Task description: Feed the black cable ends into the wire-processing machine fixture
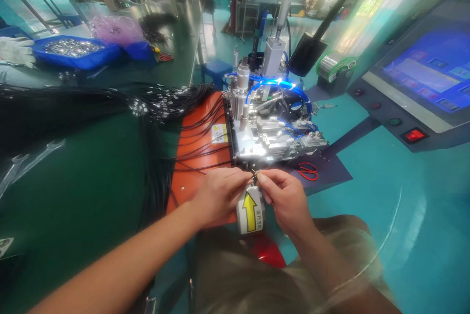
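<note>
My left hand (223, 190) and my right hand (285, 200) meet at the front edge of the machine (271, 133), thumbs and forefingers pinched. Between the left fingertips is the end of a thin black cable, mostly covered by the fingers. Thin wire ends (258, 171) show at the right fingertips, which close on them. Just below the hands sits a round metal part with a white label (251, 210) bearing a yellow arrow. Several black cables (200, 130) run across the orange plate (191, 182) on the left into the machine.
A large bundle of black cables (66, 113) lies on the green table (91, 196), near wrenches (31, 160). Behind is a blue tray (106, 55) of small metal parts. Red-handled scissors (307, 171), a solder wire spool (334, 67) and a touchscreen (429, 72) are at right.
</note>
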`<state>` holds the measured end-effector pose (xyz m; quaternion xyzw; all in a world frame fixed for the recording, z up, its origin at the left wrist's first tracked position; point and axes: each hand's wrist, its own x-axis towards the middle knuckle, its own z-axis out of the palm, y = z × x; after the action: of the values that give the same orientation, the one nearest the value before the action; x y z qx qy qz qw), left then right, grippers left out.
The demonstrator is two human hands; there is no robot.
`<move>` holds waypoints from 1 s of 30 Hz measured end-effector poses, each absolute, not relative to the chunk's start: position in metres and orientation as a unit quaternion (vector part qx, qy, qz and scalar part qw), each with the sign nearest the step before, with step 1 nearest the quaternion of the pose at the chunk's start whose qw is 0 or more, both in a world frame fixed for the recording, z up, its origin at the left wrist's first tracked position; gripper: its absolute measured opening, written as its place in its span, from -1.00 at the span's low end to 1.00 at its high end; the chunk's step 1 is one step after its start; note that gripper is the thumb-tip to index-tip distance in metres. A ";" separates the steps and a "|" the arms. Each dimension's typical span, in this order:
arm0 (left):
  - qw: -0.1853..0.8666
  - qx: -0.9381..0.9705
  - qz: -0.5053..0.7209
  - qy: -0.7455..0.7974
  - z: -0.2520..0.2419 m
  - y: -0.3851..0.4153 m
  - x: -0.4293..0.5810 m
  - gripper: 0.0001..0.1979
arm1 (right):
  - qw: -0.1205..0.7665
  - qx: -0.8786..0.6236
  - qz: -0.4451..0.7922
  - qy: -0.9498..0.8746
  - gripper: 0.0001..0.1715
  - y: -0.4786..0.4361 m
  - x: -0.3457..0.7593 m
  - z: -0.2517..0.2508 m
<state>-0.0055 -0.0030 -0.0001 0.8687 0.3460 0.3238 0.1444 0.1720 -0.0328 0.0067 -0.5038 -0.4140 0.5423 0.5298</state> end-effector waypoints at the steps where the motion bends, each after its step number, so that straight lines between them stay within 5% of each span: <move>1: 0.150 0.866 0.327 0.347 0.001 -0.003 -0.005 -0.86 | 0.535 -0.497 0.546 -0.410 -0.75 -0.033 0.170 0.007; 9: 0.146 0.870 0.339 0.327 0.001 -0.003 -0.003 -0.85 | 0.534 -0.497 0.539 -0.422 -0.74 -0.034 0.167 0.007; 21: 0.090 0.887 0.308 0.332 -0.004 -0.003 -0.003 -0.83 | 0.372 -0.515 0.478 -0.607 -0.74 -0.021 0.204 0.026; 30: 0.088 0.884 0.313 0.336 -0.001 -0.003 -0.002 -0.85 | 0.381 -0.548 0.431 -0.608 -0.73 -0.022 0.199 0.024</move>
<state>-0.0017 -0.0031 -0.0012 0.8839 0.3360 0.3132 0.0883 0.1988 -0.0224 0.0240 -0.5475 -0.6076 0.4311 0.3810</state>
